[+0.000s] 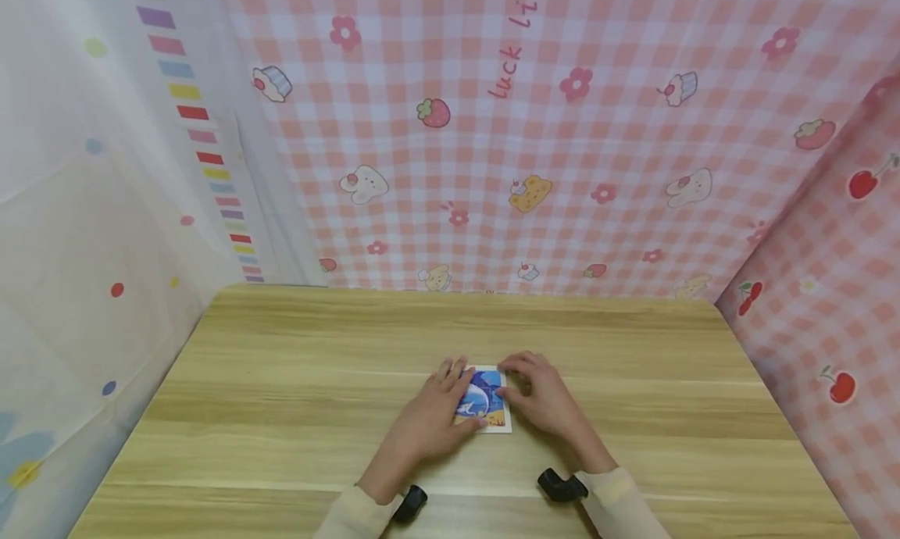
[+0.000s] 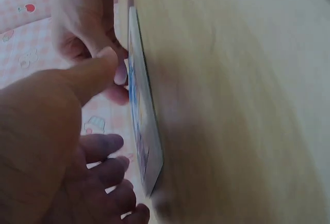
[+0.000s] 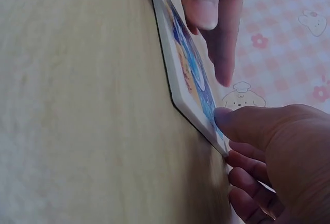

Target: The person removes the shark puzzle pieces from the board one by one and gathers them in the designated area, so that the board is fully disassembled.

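**A:** What is each grip doing?

**B:** The left hand (image 1: 430, 422) lies on the left part of a small picture card (image 1: 485, 399), fingers fairly straight and slightly spread, with the thumb tip pressing on the card's near edge. The right hand (image 1: 544, 398) rests on the card's right side, its fingers loosely bent over the far right corner and the thumb touching the printed face. Neither hand lifts the card.

**A:** Where is the card in relation to the hands?

**B:** Directly between and under them. It lies flat on the desk (image 1: 281, 383). It has a white border and a blue and orange print; the picture itself is too small to make out. In the left wrist view the card (image 2: 142, 126) shows edge-on against the wood, with the left thumb (image 2: 98, 69) on its face. In the right wrist view the card (image 3: 188, 74) also lies flat on the wood, with the right thumb (image 3: 232, 121) on its near corner.

**A:** What lies behind the hands?

**B:** A cream sleeve and a black wrist mount (image 1: 562, 486) on each arm.

**A:** And beyond them?

**B:** Bare light wood, then a pink checked cloth (image 1: 562, 133) with strawberries, flowers and cupcakes hanging at the back and at the right. A pale dotted cloth (image 1: 84, 211) hangs at the left.
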{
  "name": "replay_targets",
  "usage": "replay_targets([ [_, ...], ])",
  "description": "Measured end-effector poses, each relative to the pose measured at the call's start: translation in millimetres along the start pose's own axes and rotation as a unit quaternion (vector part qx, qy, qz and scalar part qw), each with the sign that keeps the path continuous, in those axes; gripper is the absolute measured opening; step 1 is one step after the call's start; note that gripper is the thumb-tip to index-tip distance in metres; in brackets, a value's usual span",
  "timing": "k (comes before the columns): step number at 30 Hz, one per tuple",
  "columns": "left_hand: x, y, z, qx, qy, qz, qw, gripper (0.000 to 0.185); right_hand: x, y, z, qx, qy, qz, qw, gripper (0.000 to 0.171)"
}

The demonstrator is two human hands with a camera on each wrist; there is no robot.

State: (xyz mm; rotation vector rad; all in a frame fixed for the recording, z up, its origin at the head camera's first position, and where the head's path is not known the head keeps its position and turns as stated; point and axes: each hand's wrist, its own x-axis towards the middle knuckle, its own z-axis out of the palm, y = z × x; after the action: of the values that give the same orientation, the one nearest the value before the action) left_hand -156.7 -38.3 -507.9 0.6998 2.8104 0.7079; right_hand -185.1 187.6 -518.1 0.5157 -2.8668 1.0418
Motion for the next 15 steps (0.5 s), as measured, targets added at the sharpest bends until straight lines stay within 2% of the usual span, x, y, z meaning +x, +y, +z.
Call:
replay_targets([
  [6,2.5,2.6,7.0,0.024,-0.01,0.008,0.9996,0.08,-0.2,1.7,2.1,0.002,-0.003,-0.001,1.0,0.034],
  [15,-3.3,2.5,5.9,0.048,-0.043,0.062,0.996,0.064,-2.2,2.9,0.6,0.0,0.002,0.0,1.0,0.035],
])
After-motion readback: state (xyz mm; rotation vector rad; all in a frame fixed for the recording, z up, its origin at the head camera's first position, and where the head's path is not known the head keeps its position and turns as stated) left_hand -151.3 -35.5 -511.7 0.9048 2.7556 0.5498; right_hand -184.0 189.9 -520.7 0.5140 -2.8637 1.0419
